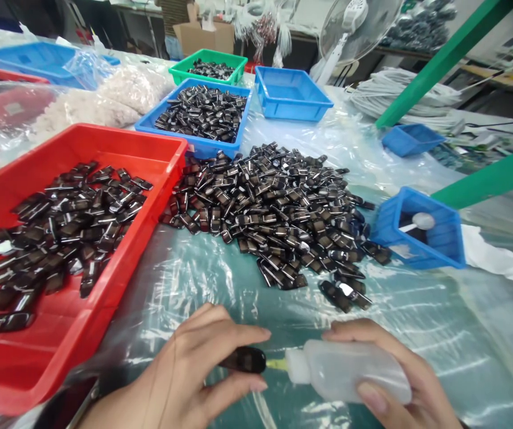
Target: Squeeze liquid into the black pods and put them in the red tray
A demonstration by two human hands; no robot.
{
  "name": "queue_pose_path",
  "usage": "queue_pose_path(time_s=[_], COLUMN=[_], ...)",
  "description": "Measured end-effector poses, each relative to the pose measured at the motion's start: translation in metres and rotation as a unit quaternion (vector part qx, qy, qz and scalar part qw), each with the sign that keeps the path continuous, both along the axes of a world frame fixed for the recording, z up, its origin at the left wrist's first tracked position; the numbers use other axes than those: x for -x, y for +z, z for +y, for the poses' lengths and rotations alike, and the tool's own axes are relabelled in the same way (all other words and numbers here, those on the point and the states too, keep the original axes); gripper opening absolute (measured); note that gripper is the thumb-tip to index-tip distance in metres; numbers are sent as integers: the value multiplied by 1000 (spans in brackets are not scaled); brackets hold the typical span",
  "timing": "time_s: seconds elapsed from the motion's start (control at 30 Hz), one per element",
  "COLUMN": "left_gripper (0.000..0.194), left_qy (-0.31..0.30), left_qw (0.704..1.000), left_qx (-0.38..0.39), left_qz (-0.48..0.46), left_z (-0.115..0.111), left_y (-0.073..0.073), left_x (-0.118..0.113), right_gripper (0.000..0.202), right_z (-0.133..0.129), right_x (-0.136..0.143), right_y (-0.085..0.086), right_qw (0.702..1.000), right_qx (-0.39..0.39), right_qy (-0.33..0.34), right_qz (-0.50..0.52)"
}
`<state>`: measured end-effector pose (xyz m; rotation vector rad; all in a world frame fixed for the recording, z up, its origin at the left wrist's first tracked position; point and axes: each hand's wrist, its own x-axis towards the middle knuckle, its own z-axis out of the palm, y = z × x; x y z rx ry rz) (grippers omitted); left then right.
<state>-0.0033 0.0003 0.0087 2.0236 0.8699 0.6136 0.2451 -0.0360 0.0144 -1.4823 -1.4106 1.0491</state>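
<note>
Bottle and black piece, end to end over the bench.
I see the left hand grasping the piece in its fingers, the right hand wrapped around the bottle, whose yellowish tip reaches the piece's end. A red tray of similar pieces stands left; a heap lies beyond the hands, beside a blue bin.

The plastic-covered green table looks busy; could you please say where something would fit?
One patch lies between the large red plastic tray, the heap of glossy dark pieces and left hand; another between the nearest blue plastic bin and the right hand. The centre is crowded.
</note>
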Motion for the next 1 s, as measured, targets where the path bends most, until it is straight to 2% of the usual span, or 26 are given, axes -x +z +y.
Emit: queue_pose_path(time_s=[0.13, 0.3, 0.43, 0.57, 0.7, 0.87, 1.0], left_gripper=[16, 34, 38, 36, 36, 35, 33], left_qy=[6, 29, 29, 35, 23, 28, 30], left_qw=[1000, 998, 997, 998, 998, 998, 997], left_qx=[0, -12, -22, -25, -32, -42, -47], left_qz=[7, 53, 66, 55, 54, 49, 50], left_z=[0, -4, -4, -2, -1, -1, -1], left_y=[1, 13, 9, 4, 6, 7, 8], left_x=[-1, 3, 6, 5, 5, 5, 4], right_gripper=[35, 32, 32, 26, 21, 20, 21], right_z=[0, 2, 3, 4, 6, 5, 4], right_x=[0, 1, -1, -8, -13, -14, -15], right_y=[-2, 0, 0, -3, -5, -4, -5], right_qw=[1000, 998, 997, 995, 992, 996, 994], right_qx=[-20, -54, -65, -78, -82, -57, -54], right_qy=[-10, -27, -25, 18, 77, 66, 86], right_qz=[-6, -35, -47, -51, -53, -34, -31])
